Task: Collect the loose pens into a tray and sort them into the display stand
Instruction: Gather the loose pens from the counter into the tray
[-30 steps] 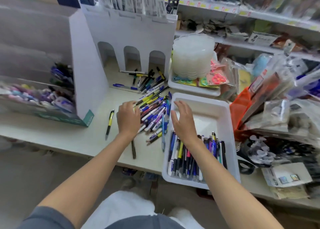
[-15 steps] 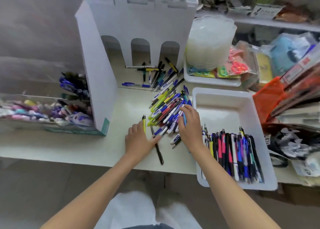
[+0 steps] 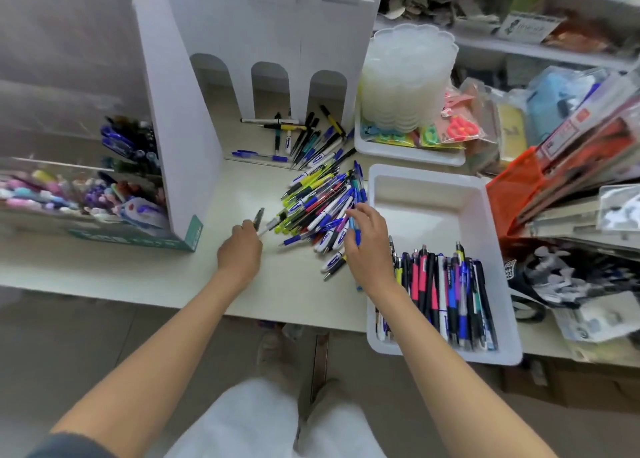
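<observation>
**Both hands at the pen pile, tray partly filled**

Nearest, a row of pens (image 3: 446,295) lies side by side in the near end of the white tray (image 3: 426,173), which sits at the right of the table (image 3: 298,295). The right hand (image 3: 367,249) arches over the near right side of the loose pens (image 3: 318,204), fingertips on a blue pen (image 3: 354,230); whether its grip pinches that pen cannot be told. The left hand (image 3: 239,255) is at the pile's left, its grip curled round a dark pen (image 3: 259,217) whose end sticks out past the fingers. The pile lies on the table just left of the tray. Beyond it, more pens (image 3: 311,139) lie scattered at the foot of the white display stand (image 3: 263,35) with three arched openings.
</observation>
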